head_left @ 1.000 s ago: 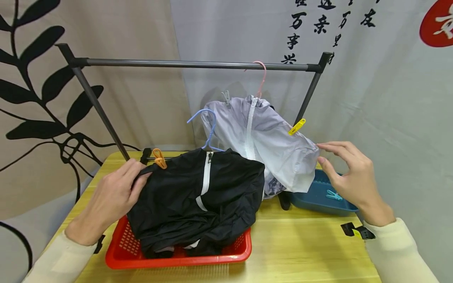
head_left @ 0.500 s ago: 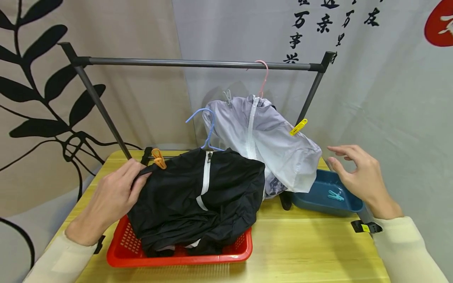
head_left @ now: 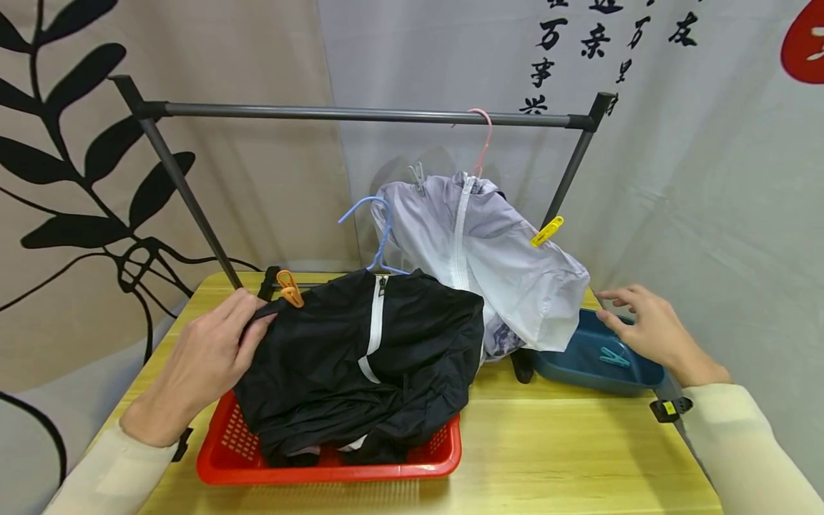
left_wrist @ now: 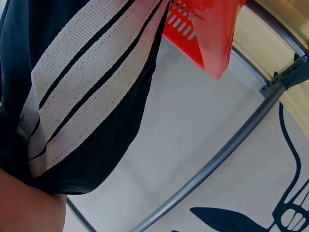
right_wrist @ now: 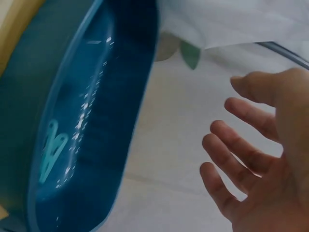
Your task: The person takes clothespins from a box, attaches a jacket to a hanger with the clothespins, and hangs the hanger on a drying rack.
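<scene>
A black jacket [head_left: 425, 336] with a white front zip is on a blue hanger [head_left: 385, 236], its lower part inside the red basket [head_left: 328, 473]. My left hand [head_left: 215, 350] pinches the jacket's shoulder beside an orange clothespin [head_left: 290, 289]. White stripes run down the sleeve [left_wrist: 91, 82] in the left wrist view. My right hand [head_left: 650, 329] holds nothing; its fingers are loosely bent, above the back right of a blue tray [head_left: 560, 368]. Inside that tray lies a turquoise clothespin [head_left: 614, 357].
A grey metal rack [head_left: 309, 112] spans the table [head_left: 547, 443]. From its bar a pink hanger [head_left: 484, 143] carries a pale grey-white jacket [head_left: 508, 272], with a grey clothespin [head_left: 418, 177] and a yellow clothespin [head_left: 547, 232] on it.
My right hand has left the pale jacket's sleeve and moved right and down toward the blue tray. The left hand keeps its grip on the black jacket.
</scene>
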A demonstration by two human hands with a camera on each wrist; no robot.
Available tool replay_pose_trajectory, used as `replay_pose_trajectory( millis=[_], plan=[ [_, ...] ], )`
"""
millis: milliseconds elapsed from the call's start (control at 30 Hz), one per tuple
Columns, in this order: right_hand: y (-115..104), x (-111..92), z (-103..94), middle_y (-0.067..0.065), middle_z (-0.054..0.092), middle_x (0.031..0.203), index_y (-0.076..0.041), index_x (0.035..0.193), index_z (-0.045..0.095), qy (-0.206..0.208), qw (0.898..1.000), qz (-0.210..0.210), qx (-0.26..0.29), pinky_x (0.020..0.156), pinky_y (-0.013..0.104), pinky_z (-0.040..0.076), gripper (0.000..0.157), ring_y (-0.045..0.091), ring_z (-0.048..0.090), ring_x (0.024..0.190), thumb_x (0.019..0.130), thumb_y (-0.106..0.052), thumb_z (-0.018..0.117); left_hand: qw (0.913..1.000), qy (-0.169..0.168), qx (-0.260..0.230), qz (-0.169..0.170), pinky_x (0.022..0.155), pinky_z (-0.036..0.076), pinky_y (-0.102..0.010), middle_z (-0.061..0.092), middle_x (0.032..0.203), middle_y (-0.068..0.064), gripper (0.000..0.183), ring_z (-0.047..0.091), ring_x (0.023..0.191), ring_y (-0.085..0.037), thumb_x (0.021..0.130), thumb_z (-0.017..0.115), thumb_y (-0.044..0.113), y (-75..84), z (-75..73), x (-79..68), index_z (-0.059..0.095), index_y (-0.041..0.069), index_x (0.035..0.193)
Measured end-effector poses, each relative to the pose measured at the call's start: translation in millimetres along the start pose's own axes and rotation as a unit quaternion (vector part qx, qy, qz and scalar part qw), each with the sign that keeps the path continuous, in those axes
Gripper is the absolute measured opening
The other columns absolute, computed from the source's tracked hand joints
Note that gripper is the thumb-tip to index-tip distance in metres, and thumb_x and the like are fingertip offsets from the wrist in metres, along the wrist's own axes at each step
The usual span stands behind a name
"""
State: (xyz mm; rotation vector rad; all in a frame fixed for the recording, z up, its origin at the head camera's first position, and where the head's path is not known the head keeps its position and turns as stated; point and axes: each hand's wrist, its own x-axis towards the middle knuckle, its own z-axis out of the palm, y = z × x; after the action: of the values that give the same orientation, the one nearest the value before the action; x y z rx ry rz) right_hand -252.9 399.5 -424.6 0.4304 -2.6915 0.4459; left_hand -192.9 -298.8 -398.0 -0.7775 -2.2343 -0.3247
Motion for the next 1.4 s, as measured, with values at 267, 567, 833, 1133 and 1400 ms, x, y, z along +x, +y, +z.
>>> replay_pose_trajectory(
  millis=[267, 567, 833, 1133, 1400],
  plan=[
    [17, 4, 9.0, 0.031, 0.075, 0.135, -0.001, 0.139, 0.080, -0.098, 0.995, 0.003, 0.000, 0.097, 0.075, 0.060, 0.040, 0.052, 0.075, 0.117, 0.105, -0.019, 0.089, 1.0000, 0.001, 0.002, 0.000, 0.057, 0.045, -0.029, 0.063, 0.098, -0.008, 0.062, 0.050, 0.073, -0.014, 0.128, 0.031, 0.051, 1.0, 0.1, 0.7, 0.067, 0.004, 0.111],
    [30, 6, 22.4, 0.027, 0.080, 0.130, 0.001, 0.135, 0.081, -0.175, 0.984, -0.002, -0.009, 0.102, 0.072, 0.062, 0.039, 0.050, 0.076, 0.118, 0.101, -0.015, 0.092, 1.0000, -0.001, -0.002, 0.001, 0.059, 0.047, -0.031, 0.063, 0.099, -0.008, 0.038, 0.050, 0.075, -0.014, 0.126, 0.049, 0.034, 1.8, -0.2, -0.1, 0.068, 0.004, 0.112],
    [39, 4, 28.6, 0.022, 0.086, 0.116, 0.002, 0.126, 0.084, -0.232, 0.973, -0.013, -0.014, 0.094, 0.066, 0.066, 0.034, 0.046, 0.082, 0.108, 0.097, -0.011, 0.095, 1.0000, -0.005, -0.003, 0.000, 0.059, 0.046, -0.029, 0.061, 0.097, -0.008, 0.033, 0.049, 0.074, -0.013, 0.125, 0.052, 0.029, 1.3, -0.7, -1.3, 0.066, 0.004, 0.111],
    [42, 6, 32.8, 0.026, 0.084, 0.119, 0.005, 0.125, 0.083, -0.258, 0.966, -0.006, -0.027, 0.097, 0.068, 0.065, 0.035, 0.049, 0.080, 0.112, 0.095, -0.009, 0.094, 0.9999, -0.005, -0.003, -0.008, 0.059, 0.047, -0.029, 0.063, 0.098, -0.007, 0.021, 0.050, 0.074, -0.013, 0.096, 0.081, 0.001, 4.8, -1.6, -2.0, 0.068, 0.004, 0.113],
    [41, 7, 34.8, 0.025, 0.084, 0.121, 0.004, 0.126, 0.083, -0.284, 0.958, 0.001, -0.034, 0.100, 0.069, 0.065, 0.035, 0.050, 0.079, 0.115, 0.094, -0.005, 0.093, 1.0000, 0.000, -0.004, -0.006, 0.058, 0.046, -0.028, 0.063, 0.098, -0.007, 0.015, 0.049, 0.074, -0.012, 0.101, 0.078, 0.003, 4.0, -1.4, -2.3, 0.069, 0.005, 0.112]
  ],
)
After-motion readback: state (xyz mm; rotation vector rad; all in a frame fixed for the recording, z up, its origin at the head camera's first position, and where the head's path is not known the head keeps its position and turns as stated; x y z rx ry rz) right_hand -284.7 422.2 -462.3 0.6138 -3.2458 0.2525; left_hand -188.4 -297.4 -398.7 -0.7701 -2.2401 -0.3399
